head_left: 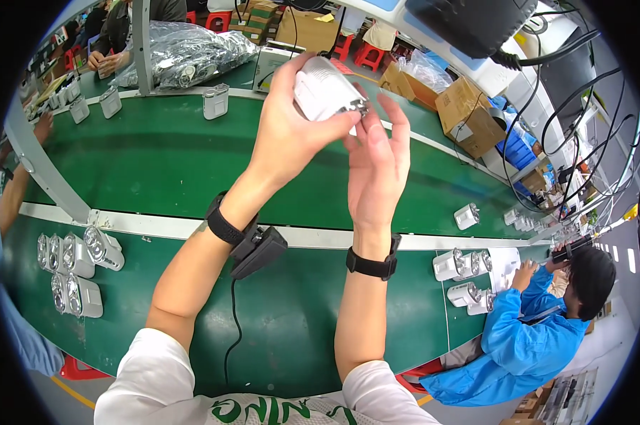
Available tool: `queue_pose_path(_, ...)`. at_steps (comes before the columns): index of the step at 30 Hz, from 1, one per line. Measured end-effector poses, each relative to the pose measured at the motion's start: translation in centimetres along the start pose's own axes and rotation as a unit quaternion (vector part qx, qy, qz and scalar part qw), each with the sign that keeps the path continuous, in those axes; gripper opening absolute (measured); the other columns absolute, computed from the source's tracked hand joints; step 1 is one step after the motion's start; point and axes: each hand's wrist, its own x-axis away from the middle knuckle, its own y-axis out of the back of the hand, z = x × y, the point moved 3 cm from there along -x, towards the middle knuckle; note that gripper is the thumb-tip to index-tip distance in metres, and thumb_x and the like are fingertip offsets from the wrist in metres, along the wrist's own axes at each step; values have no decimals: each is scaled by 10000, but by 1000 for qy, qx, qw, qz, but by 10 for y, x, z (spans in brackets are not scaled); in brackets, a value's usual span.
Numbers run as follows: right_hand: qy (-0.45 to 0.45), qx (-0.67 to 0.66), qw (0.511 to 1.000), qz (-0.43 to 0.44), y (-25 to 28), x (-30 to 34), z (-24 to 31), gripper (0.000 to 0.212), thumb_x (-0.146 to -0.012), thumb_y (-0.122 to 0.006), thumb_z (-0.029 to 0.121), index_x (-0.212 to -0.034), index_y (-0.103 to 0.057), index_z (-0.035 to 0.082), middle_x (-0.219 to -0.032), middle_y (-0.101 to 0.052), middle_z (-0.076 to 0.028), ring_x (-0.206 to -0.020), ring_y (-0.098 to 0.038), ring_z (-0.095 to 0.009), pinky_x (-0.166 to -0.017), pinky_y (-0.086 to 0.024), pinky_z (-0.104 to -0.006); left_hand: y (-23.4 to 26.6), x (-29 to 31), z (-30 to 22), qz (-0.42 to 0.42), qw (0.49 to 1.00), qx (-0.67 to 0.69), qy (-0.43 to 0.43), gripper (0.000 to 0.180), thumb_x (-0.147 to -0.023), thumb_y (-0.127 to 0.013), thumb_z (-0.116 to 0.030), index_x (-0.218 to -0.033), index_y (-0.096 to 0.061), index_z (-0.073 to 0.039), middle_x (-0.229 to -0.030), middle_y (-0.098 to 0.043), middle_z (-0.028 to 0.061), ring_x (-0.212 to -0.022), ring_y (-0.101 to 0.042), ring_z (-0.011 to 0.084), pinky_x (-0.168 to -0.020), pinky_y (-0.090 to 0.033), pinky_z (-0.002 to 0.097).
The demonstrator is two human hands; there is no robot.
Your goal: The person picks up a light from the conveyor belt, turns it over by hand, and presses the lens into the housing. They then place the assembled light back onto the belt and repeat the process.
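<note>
Item: one white, ridged plastic housing with a shiny metal end (325, 88), raised above the long green work surface (157, 163). Left hand (284, 117): wrapped around the body. Right hand (376, 156): fingers beside the metal end; whether they grip, cannot tell. Handling advice: support body firmly, touch shiny end lightly, turn slowly.

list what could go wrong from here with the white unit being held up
The white unit is raised above the green surface, held mainly by the left hand, with the right hand loosely open by its metallic end; if the left grip slipped, it could drop.

The black cord hangs down from the black block; an arm might snag it.

The grouped white units stand close together, so a bump could knock one into another.
</note>
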Motion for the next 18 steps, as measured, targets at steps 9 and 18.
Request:
queue_pose_path(9, -34, 37, 997, 66, -3, 3, 12, 569, -968, -616, 171, -1442, -419, -75, -1305, -576, -149, -1138, -571, -156, -1002, -448, -304, 5, 0, -22, -21, 957, -197, -211, 876, -619, -911, -261, -1308, -476, 60, -1191, -529, 172, -1072, -551, 294, -898, -480, 373)
queue_pose_path(18, -1, 107, 993, 43, -19, 10, 25, 578, -910, -612, -3, -1448, -413, -77, -1221, -609, -108, -1037, -594, -120, -921, -479, -259, 3, 10, -49, -55, 894, -305, -324, 841, -576, -888, -216, -1308, -544, 15, -1156, -567, 155, -1032, -588, 277, -877, -491, 349)
